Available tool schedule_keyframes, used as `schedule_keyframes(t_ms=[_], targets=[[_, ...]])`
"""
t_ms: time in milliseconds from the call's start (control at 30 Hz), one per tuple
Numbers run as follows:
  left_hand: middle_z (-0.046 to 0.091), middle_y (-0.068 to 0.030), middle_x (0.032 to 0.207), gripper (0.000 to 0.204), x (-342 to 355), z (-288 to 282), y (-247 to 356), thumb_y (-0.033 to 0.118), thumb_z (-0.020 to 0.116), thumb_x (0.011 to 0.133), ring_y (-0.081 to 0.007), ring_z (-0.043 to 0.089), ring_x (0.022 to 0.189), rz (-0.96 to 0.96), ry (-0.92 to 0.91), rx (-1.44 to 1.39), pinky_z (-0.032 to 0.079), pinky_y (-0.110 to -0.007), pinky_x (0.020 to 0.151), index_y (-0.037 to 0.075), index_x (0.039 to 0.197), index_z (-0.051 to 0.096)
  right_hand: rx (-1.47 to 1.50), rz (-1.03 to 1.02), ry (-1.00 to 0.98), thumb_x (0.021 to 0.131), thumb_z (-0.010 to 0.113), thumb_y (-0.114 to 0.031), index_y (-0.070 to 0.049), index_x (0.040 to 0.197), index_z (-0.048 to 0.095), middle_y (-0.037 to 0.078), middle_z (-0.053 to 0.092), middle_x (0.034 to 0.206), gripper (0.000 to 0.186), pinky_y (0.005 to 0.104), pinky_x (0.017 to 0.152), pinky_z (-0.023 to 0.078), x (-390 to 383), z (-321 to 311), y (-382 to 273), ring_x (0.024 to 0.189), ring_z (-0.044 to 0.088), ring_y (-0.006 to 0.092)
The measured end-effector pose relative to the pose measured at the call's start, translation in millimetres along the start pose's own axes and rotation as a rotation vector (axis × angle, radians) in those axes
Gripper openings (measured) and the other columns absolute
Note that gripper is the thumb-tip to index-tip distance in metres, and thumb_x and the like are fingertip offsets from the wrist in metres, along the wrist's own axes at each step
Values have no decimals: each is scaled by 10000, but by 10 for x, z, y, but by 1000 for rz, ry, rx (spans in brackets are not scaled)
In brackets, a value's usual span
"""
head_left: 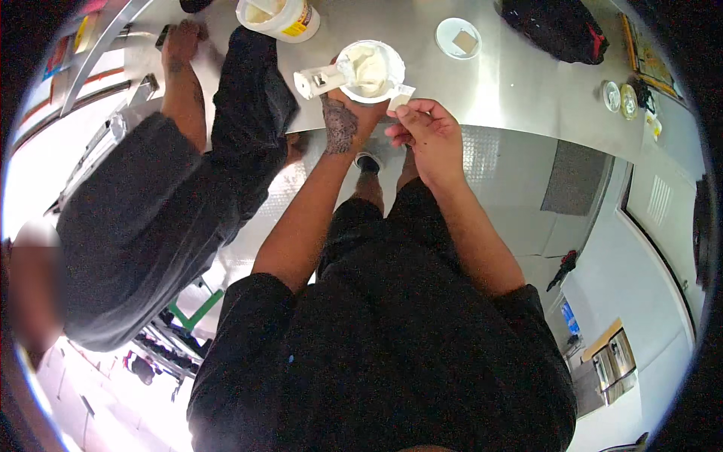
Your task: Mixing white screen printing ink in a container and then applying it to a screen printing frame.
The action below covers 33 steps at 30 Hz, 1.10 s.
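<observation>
My left hand (340,120), tattooed on the back, grips a white tub (382,68) of pale creamy paste at the table's front edge. A white tool (315,80) lies across the tub's left side above that hand; whether my fingers touch it is unclear. My right hand (429,143) pinches a small flat pale piece (401,96) between thumb and fingers, just beside the tub's lower right rim.
The metal table (512,98) holds a white bucket (277,16), a white lid (457,27) with a square piece on it, a black bag (550,29) and small containers (629,102). A co-worker in dark clothes (135,226) stands close at my left, one hand on the table.
</observation>
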<state>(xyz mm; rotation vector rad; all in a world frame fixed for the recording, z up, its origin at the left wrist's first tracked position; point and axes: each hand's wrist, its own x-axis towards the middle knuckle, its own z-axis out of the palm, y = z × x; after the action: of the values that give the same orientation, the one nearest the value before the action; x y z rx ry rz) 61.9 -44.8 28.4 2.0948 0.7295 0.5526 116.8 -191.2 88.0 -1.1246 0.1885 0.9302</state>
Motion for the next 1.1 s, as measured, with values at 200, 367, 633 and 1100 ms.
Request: schedule_keyframes(t_ms=[200, 367, 633, 1100], targets=[[698, -139, 1113, 658, -3, -102, 142, 240, 875, 683, -279, 679, 1046, -38, -84, -158, 521, -395, 919, 23, 1227, 575, -248, -127, -21, 927, 713, -81, 19, 1063, 658, 90, 731, 929, 178, 249, 622, 549, -31, 116, -220, 717, 676, 127], [720, -128, 1144, 647, 17, -166, 115, 315, 892, 705, -256, 699, 1053, -109, -150, -125, 552, -385, 903, 16, 1211, 621, -663, -558, 79, 910, 725, -86, -2, 1051, 704, 52, 732, 913, 166, 226, 656, 536, 111, 127, -539, 698, 648, 88], [641, -134, 1211, 822, -9, -128, -95, 229, 909, 648, -267, 639, 1127, -223, -202, -258, 507, -373, 981, 9, 1309, 472, -1322, -1071, -97, 817, 712, -34, -63, 997, 697, 64, 696, 929, 183, 309, 672, 575, 278, 177, -813, 749, 680, 205], [546, -177, 1295, 1012, -61, -67, -257, 277, 933, 634, -282, 581, 1191, -151, -136, -259, 465, -374, 1037, -31, 1384, 327, -1658, -1317, -360, 794, 724, -17, -39, 960, 699, 76, 691, 994, 169, 360, 715, 583, 233, -88, -1118, 846, 692, 239]])
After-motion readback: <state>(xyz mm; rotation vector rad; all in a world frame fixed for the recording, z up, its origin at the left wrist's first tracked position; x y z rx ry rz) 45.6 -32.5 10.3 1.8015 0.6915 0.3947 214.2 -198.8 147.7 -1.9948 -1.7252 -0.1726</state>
